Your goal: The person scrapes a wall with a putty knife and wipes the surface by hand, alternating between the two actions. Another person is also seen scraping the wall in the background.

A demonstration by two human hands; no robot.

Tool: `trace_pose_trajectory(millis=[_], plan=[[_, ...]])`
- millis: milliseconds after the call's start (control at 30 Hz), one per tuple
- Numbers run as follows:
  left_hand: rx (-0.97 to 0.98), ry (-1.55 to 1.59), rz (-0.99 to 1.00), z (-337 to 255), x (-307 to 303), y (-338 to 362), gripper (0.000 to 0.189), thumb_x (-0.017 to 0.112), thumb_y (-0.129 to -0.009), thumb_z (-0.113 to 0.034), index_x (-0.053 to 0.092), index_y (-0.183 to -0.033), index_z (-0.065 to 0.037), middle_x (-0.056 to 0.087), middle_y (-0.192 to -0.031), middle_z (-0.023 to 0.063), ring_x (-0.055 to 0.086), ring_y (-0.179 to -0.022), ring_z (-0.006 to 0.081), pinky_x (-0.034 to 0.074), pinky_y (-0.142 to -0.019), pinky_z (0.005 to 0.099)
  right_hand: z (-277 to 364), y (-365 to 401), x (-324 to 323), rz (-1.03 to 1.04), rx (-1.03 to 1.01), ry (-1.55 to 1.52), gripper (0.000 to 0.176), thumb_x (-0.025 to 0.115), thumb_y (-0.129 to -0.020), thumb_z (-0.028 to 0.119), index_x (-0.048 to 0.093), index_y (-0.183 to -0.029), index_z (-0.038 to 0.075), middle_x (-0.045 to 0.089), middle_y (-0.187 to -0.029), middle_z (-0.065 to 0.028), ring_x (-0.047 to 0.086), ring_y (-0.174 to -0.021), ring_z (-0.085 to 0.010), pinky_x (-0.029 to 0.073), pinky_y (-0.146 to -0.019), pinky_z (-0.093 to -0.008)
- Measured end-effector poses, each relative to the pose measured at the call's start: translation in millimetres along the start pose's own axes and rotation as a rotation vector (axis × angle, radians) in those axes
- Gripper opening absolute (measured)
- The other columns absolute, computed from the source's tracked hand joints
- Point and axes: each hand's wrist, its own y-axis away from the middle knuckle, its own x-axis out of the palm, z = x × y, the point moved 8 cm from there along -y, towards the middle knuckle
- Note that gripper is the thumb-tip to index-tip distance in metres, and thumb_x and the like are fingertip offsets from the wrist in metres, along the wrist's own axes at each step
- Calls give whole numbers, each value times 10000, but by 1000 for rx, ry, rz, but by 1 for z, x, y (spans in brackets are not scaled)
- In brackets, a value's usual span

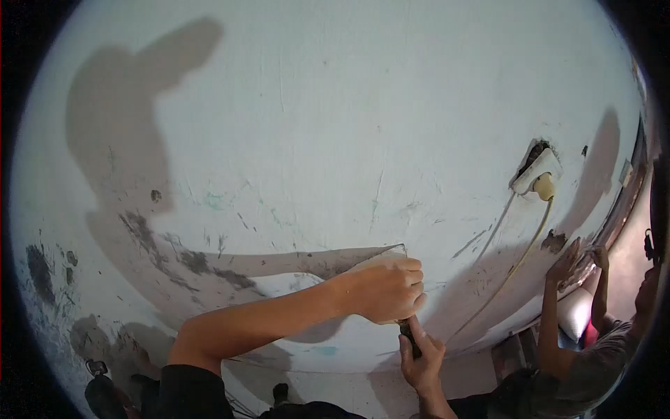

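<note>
My left hand is closed in a fist against the white wall, its arm reaching across from the left. Above the knuckles shows the pale, thin blade of a scraper, its edge touching or very near the wall. The scraper's dark handle sticks out below the fist. Lower down, my right hand grips that handle, thumb and forefinger along it. Most of the tool is hidden behind my left hand. Around the hands the wall carries dark scuffs and patches of rough or bare surface.
A loose socket plate hangs from a hole at the right, with a yellowish plug and cord. Another person at far right holds both hands near the wall. A dark object stands at lower left.
</note>
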Motion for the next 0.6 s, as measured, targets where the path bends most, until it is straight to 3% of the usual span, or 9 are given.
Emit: trace_pose_trajectory(millis=[400, 567, 600], plan=[[18, -102, -55, 3, -3, -14, 208, 669, -695, -216, 522, -623, -88, 520, -595, 15, 556, -655, 162, 451, -695, 284, -14, -10, -12, 29, -13, -3, 519, 709, -799, -3, 569, -1297, 43, 682, -784, -187, 680, -619, -270, 510, -562, -305], [8, -107, 58, 2, -1, -15, 221, 672, -698, -224, 519, -619, -85, 540, -602, 27, 559, -649, 173, 448, -705, 287, -13, -9, -12, -33, -9, -86, 482, 694, -803, -24, 590, -1271, 18, 698, -847, -208, 705, -686, -270, 525, -619, -300], [-4, -90, 48, 4, -1, -16, 217, 667, -702, -217, 518, -611, -89, 543, -600, 21, 559, -654, 165, 444, -703, 283, -9, -10, -16, -60, -72, -62, 477, 678, -811, -32, 580, -1277, -6, 684, -817, -221, 681, -632, -253, 509, -597, -291]])
